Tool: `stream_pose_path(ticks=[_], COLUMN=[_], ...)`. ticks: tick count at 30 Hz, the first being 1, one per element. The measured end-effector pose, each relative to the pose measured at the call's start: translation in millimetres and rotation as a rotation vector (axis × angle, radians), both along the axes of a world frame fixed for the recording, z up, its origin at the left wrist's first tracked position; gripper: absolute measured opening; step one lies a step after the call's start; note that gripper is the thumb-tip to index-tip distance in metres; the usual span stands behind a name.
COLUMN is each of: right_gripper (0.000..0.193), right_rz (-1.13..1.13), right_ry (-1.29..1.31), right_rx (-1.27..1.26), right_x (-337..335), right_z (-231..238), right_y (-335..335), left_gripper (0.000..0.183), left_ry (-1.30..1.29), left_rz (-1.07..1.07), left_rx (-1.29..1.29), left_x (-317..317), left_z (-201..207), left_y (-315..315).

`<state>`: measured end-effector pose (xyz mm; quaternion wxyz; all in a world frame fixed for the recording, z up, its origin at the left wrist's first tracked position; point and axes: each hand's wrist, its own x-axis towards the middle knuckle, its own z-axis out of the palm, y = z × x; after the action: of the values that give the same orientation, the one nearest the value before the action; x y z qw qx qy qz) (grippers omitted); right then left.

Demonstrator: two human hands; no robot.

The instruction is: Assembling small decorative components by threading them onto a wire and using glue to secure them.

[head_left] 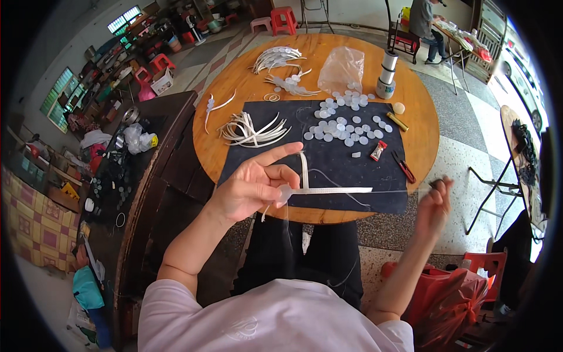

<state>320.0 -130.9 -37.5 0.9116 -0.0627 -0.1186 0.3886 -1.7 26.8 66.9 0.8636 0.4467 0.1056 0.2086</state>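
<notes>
My left hand (241,186) pinches a small translucent disc (284,195) between thumb and fingers, its index finger stretched out. Narrow white strips (337,190) come off the disc, one pointing right and one away from me. A clear thread (392,192) runs taut from the disc to my right hand (433,208), raised past the mat's right edge. Its fingers are curled closed on the thread; motion blurs the fingertips, and a small dark spot there cannot be made out. Loose thread also hangs below the disc.
A dark mat (258,170) covers the near part of the round wooden table (419,135). On it lie white strips (252,130), scattered discs (340,128), a red packet (379,150) and snips (403,168). Thread spools (387,75) and a plastic bag (342,67) stand farther back. A person (423,26) sits far right.
</notes>
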Motion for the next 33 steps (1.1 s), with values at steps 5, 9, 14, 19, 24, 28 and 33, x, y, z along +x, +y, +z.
stream_pose_path(ticks=[5, 9, 14, 19, 24, 28, 33], right_gripper=[0.012, 0.031, 0.021, 0.015, 0.026, 0.014, 0.01], right_rz=[-0.123, -0.708, -0.819, -1.023, -0.662, -0.556, 0.038], right_ry=[-0.263, -0.36, -0.432, -0.504, -0.596, -1.413, -1.387], right_rx=[0.01, -0.843, -1.086, -1.396, -1.36, -1.142, -0.904], right_x=[134.2, 177.7, 154.3, 146.1, 96.5, -50.0, -129.3], right_z=[-108.2, -213.5, -176.5, -140.5, -132.9, -23.2, 34.0], right_y=[-140.9, -290.3, -241.6, -245.5, -177.2, -33.5, 14.2], left_gripper=[0.067, 0.062, 0.058, 0.055, 0.049, 0.047, 0.049], left_ry=[0.079, 0.466, 0.683, 0.472, 0.25, 0.152, 0.071], left_rz=[0.105, 0.123, 0.126, 0.268, 0.328, 0.381, 0.481], left_rx=[0.076, 0.51, 0.659, 0.608, 0.458, 0.407, 0.356], left_x=[-19.7, -55.4, -103.5, -93.9, -36.6, -17.6, -23.6], left_z=[-6.6, 28.3, 50.8, 29.5, -6.1, -27.1, -60.2], left_y=[52.0, 134.1, 205.9, 186.0, 112.5, 67.3, 32.1])
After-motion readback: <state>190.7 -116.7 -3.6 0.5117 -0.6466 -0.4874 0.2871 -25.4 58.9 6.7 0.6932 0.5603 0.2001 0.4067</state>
